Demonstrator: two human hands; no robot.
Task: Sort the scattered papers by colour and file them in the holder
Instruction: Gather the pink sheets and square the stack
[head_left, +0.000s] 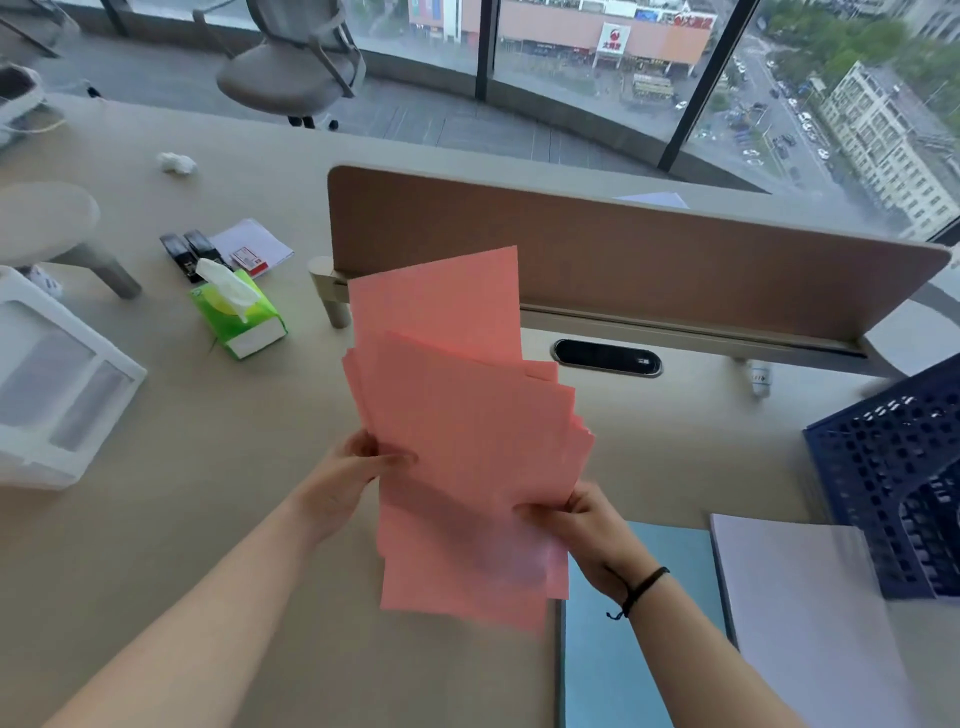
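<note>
Both hands hold an uneven stack of several pink papers (462, 431) upright above the desk. My left hand (348, 478) grips the stack's left edge with the thumb on the front. On the right edge sits my right hand (582, 525), which pinches the sheets lower down. A blue pile of paper (623, 665) lies flat on the desk under my right wrist. Beside it to the right lies a pale lilac pile (800, 613). The dark blue perforated file holder (893, 478) stands at the right edge of the desk.
A brown desk divider (675, 260) runs across behind the papers, with a cable slot (607, 357) below it. A green tissue pack (239, 317), two black staplers (189, 254), a white tray (57, 384) and a crumpled tissue (176, 162) sit at the left. A grey chair (291, 67) stands beyond.
</note>
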